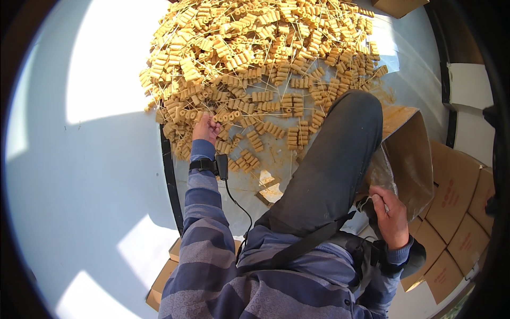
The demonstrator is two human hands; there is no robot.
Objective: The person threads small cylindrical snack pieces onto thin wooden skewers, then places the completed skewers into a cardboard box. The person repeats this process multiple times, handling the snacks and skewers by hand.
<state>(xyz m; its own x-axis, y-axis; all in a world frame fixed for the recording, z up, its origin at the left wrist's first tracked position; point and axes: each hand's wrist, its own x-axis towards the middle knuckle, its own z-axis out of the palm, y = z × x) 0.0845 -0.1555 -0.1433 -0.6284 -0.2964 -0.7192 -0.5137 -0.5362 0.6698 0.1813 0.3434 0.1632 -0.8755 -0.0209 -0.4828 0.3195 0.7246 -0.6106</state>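
A large heap of skewers point(249, 58) threaded with yellow-brown, tube-shaped food pieces covers the pale blue surface ahead of me. At its near left edge my left hand point(207, 128) is closed, fingers curled around a skewer point(227, 116) whose pieces stick out to the right of the knuckles. On my right an open cardboard box point(419, 154) stands beside my knee, with a clear plastic bag point(383, 169) lining it. My right hand point(392, 215) is closed at the near edge of that bag, pinching the film; its fingertips are partly hidden.
My raised leg point(334, 159) stands between the heap and the box. Stacked brown cartons point(457, 196) fill the right side. More cartons point(164, 271) lie at the lower left. A white wall panel point(101, 159) with sunlit patches rises on the left. A black cable hangs from my left wrist.
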